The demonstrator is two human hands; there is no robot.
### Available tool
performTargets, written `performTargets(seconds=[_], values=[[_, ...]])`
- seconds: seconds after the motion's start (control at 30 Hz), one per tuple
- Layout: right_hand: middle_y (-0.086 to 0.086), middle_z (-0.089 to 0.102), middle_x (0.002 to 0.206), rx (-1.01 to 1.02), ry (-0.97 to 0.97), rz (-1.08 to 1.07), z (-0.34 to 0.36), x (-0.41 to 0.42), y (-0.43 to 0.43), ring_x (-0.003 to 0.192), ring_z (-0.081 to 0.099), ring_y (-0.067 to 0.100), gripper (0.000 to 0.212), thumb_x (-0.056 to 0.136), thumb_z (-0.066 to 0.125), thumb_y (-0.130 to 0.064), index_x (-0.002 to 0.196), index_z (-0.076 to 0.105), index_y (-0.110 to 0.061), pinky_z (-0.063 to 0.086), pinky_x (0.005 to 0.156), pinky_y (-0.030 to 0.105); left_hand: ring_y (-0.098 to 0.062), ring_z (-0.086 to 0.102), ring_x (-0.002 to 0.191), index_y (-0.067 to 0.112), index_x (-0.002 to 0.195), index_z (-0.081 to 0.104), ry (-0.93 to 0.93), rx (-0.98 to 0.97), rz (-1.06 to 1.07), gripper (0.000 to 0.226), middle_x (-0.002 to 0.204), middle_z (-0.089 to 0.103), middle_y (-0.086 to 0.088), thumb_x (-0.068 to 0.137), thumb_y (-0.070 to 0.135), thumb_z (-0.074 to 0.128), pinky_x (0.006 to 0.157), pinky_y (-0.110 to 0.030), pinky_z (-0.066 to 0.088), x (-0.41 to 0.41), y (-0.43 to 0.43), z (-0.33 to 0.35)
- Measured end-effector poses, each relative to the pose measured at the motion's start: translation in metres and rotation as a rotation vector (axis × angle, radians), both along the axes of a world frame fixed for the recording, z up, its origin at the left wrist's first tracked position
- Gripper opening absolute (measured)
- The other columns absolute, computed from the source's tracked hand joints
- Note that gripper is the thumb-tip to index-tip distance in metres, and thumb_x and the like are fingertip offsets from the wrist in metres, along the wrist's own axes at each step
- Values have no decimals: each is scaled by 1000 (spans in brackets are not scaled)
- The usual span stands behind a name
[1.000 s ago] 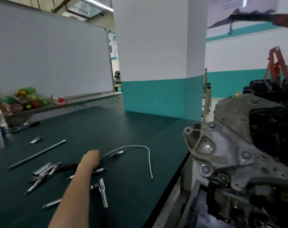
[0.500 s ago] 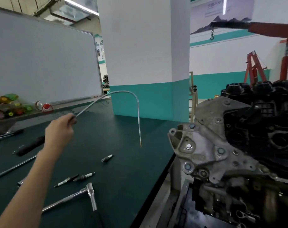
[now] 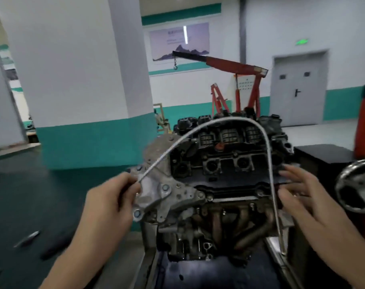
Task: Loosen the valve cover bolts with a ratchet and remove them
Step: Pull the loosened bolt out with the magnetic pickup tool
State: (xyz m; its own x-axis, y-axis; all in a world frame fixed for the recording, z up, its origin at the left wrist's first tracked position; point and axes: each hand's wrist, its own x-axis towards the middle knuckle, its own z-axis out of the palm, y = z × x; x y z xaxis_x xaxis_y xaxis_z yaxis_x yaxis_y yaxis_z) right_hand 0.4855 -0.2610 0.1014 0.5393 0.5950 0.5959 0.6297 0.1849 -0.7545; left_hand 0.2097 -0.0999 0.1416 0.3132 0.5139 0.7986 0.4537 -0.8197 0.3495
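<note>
Arching over the valve cover [image 3: 226, 163], flexible rod [image 3: 265, 140] pinched by left hand [image 3: 108, 207]; right hand [image 3: 302, 197] open beside it.

A flexible rod [image 3: 269, 159] arches over the engine [image 3: 219, 163] top. A handwheel [image 3: 350, 167] crowds the right side. Room above the desk [image 3: 21, 195] is open.

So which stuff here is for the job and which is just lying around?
For the job: engine; bendy metal rod, pinched by the left hand; open right hand beside it.
Lying about: red crane; small tools on the bench; handwheel.
</note>
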Motion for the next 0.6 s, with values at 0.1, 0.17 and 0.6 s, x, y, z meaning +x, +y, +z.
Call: performTargets(seconds=[0.1, 0.17, 0.6], values=[[-18, 60, 107, -32, -26, -86, 11, 29, 3, 97, 58, -6, 31, 95, 49, -36, 125, 39, -37, 43, 79, 16, -4, 46, 49, 17, 72, 61, 12, -67, -107, 21, 51, 47, 12, 88, 5, 67, 51, -20, 35, 53, -26, -30], [-6, 67, 89, -101, -27, -163, 8, 52, 7, 83, 66, 8, 18, 99, 46, -18, 111, 41, -31, 49, 73, 26, -1, 50, 54, 18, 72, 63, -16, -104, -179, 16, 52, 50, 15, 88, 16, 61, 55, -16, 37, 75, -36, -44], [2, 70, 75, 245, -8, 21, 35, 93, 81, 77, 71, 27, 9, 97, 48, -1, 92, 55, -7, 57, 80, 53, -17, 38, 40, 19, 72, 60, 24, -1006, -1072, 26, 49, 48, -2, 93, 34, 56, 45, -27, 32, 174, -85, -57]])
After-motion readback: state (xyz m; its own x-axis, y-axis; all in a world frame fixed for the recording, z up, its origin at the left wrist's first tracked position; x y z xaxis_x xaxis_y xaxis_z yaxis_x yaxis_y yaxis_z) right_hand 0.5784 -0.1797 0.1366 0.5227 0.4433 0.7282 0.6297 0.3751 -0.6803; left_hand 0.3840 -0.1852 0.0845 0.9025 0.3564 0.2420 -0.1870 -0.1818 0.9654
